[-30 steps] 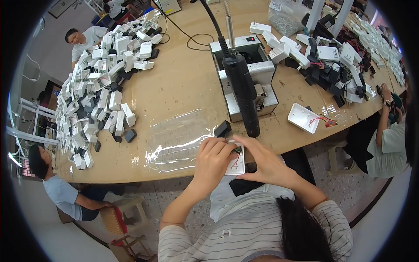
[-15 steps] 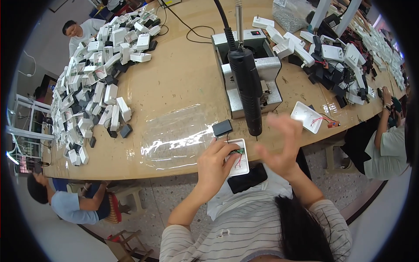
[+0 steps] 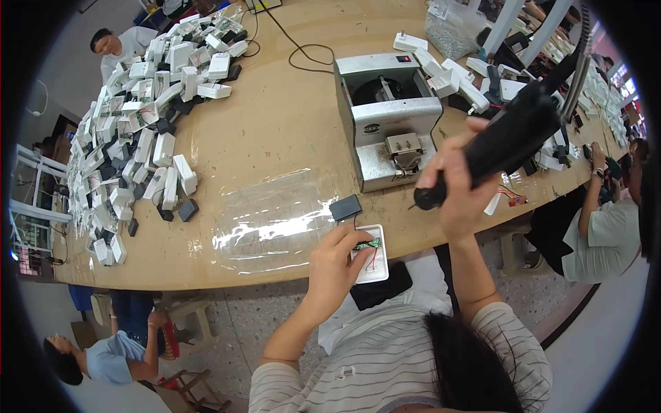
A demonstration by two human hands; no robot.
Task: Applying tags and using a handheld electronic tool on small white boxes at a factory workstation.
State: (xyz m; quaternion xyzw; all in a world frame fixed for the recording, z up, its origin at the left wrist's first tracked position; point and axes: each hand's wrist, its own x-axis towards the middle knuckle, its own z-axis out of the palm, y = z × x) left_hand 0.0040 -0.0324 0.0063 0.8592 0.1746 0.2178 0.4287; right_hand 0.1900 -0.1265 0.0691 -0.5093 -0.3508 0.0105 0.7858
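My left hand [image 3: 332, 265] is closed, its thumb and fingers pinching a small green circuit board [image 3: 373, 243] in an open white plastic case half [image 3: 375, 272] at the table's front edge. Thin red wires run from the board inside the case. Just beyond it lies a black rectangular block [image 3: 345, 207], joined by a dark lead. My right hand [image 3: 460, 196] is wrapped round a black electric screwdriver [image 3: 513, 141], which hangs from a spring and cable. The tool is tilted, its tip pointing down and left, apart from the case.
A grey metal screw feeder [image 3: 396, 110] stands beyond my hands. White cases and black blocks form a large pile [image 3: 144, 124] at the left. More parts and a bag of screws [image 3: 451, 31] lie at the far right. A dark phone-like slab [image 3: 392, 283] rests on my lap. Other people sit around.
My right hand, open and reaching before, has taken hold of the hanging screwdriver and pulled it to the right, tilting it. My left hand stays on the circuit board and case.
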